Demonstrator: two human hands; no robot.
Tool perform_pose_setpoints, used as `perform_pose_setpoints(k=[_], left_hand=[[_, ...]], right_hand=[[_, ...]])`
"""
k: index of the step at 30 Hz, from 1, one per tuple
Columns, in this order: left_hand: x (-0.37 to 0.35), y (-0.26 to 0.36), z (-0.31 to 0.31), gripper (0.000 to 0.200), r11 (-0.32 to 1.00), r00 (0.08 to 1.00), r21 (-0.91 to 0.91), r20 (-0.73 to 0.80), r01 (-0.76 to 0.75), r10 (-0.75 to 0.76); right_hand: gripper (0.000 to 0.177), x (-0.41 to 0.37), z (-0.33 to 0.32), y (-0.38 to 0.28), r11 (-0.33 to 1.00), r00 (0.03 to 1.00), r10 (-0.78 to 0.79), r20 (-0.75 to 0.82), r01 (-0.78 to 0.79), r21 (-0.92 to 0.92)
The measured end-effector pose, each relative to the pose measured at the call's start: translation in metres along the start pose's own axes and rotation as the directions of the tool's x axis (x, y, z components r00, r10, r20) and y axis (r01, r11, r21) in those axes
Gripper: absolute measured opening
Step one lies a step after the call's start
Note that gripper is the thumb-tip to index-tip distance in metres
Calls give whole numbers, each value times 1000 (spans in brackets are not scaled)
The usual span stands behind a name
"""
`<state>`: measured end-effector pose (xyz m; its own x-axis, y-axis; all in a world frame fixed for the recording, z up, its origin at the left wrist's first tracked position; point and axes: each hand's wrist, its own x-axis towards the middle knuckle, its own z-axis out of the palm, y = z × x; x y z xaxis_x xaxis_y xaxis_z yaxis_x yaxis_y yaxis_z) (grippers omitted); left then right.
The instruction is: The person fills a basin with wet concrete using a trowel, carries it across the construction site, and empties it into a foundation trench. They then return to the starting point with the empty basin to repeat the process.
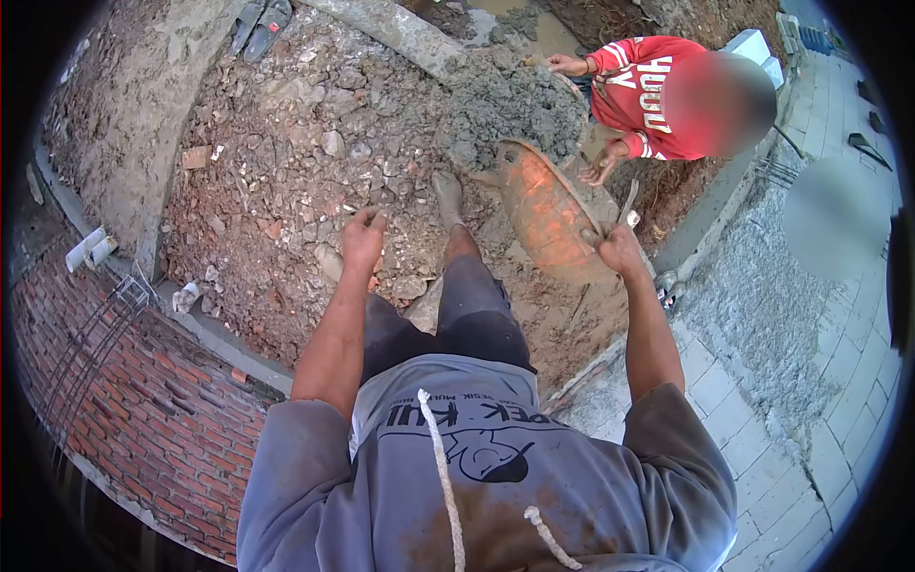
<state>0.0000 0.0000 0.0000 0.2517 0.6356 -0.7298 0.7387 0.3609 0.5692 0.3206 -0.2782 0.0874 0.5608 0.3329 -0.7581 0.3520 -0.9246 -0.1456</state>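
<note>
My right hand (619, 246) grips the rim of an orange, mud-smeared basin (543, 214), which is tilted on its side. Wet grey mortar (519, 110) lies heaped just beyond the basin's upper edge. Over the rubble to the left, my left hand (364, 236) is raised with its fingers curled together; whether it holds anything is too small to tell. A co-worker in a red top (643, 91) is at the far side of the mortar, one hand at its edge and the other hand near the basin.
Broken rubble (286, 172) covers the ground around my muddy foot. A brick wall (143, 400) with rebar (86, 353) runs at the lower left. Pale blocks (753, 448) stand at the right. Sandals (262, 30) lie at the top left, beside a concrete beam (391, 33).
</note>
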Motion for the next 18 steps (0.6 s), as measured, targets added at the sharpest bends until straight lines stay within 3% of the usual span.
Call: perform_pose_setpoints(k=[1, 2, 3, 5, 8, 11, 14, 17, 18], left_hand=[[-3, 0, 0, 35, 999, 999, 17, 21, 30, -30], [-6, -2, 2, 35, 997, 997, 35, 45, 62, -63], [46, -4, 26, 35, 995, 995, 5, 13, 103, -103], [71, -17, 59, 35, 981, 985, -91, -10, 169, -170], [97, -47, 122, 37, 951, 958, -116, 52, 287, -282], [128, -105, 183, 35, 895, 884, -84, 225, 437, -410], [139, -118, 238, 29, 778, 815, -266, 310, 569, -490], [167, -155, 300, 39, 585, 725, -428, 408, 689, -555], [170, -119, 295, 44, 523, 592, -284, 466, 804, -657]], right_hand=[[32, -7, -1, 18, 999, 999, 16, -33, -18, -46], [31, -20, -6, 31, 999, 1000, 29, -9, -29, 40], [32, 30, -5, 37, 990, 999, 32, 32, -36, 136], [26, 28, -21, 46, 991, 995, 70, 73, -78, 112], [21, 35, -24, 101, 956, 981, 177, 79, -190, 222], [17, 40, -36, 125, 959, 983, 165, 77, -178, 222], [16, 51, -57, 142, 983, 983, 148, 107, -159, 96], [17, 59, -84, 168, 969, 953, 246, 178, -235, -82], [16, 61, -92, 160, 942, 934, 315, 168, -285, -179]])
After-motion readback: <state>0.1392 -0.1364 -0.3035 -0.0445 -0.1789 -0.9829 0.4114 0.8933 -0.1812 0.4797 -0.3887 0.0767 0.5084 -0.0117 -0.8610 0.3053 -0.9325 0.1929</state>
